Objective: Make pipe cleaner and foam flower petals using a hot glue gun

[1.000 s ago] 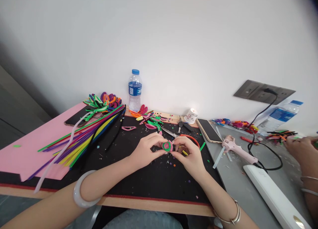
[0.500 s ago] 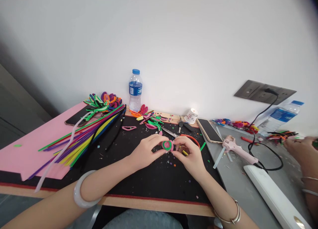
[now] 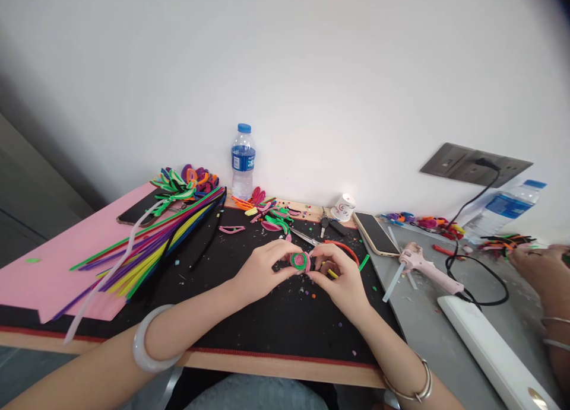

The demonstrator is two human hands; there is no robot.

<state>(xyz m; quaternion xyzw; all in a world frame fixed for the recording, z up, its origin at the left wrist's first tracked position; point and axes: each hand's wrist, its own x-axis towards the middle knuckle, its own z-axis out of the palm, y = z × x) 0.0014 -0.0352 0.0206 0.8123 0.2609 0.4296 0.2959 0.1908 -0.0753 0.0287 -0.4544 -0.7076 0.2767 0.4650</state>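
My left hand (image 3: pixel 258 272) and my right hand (image 3: pixel 342 279) meet over the black mat (image 3: pixel 249 315). Between their fingertips they pinch a small coiled disc of pink and green pipe cleaner (image 3: pixel 300 261). A short yellow pipe cleaner piece (image 3: pixel 332 273) pokes out under my right hand's fingers. Both wrists wear bangles. Small coloured scraps lie scattered on the mat around the hands.
A bundle of long pipe cleaners (image 3: pixel 155 244) lies left on pink foam sheet (image 3: pixel 48 273). Finished petals (image 3: pixel 271 215), scissors (image 3: pixel 307 238), a water bottle (image 3: pixel 243 161), a phone (image 3: pixel 374 233) and a pink glue gun (image 3: pixel 425 269) lie beyond. Another person's hand (image 3: pixel 541 270) works at the right edge.
The coiled disc has turned a little between my fingertips. The other person's hand at the right edge has shifted slightly.
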